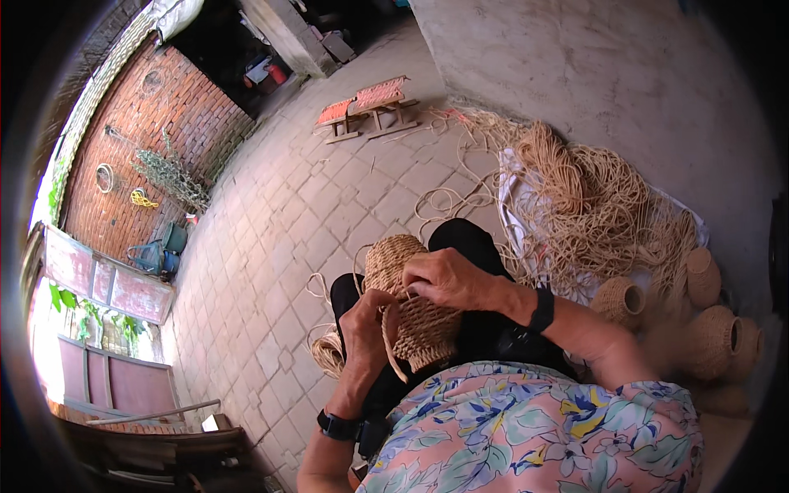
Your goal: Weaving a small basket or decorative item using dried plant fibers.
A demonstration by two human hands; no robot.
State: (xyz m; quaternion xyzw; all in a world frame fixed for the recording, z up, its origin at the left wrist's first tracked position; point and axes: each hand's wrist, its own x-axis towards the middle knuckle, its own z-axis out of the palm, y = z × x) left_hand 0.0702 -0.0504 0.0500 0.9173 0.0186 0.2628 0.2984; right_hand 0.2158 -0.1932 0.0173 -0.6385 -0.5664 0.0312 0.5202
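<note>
A woven tan rope basket [427, 333] lies on its side across my lap, between my knees in dark trousers. My left hand [368, 329] is closed at the basket's left side on a strand of rope [390, 357], whose loose end hangs down below it. My right hand [444, 279] rests on the upper middle of the basket with its fingers bent in against the weave; its fingertips pinch at a strand there, partly hidden.
A coil of cord [326, 353] lies by my left leg. Heaped tan rope [600, 214] covers white sheeting at the right, beside several woven vessels [705, 345]. Two low stools [382, 94] stand ahead on paving [238, 271]; a brick wall [107, 164] bounds the left.
</note>
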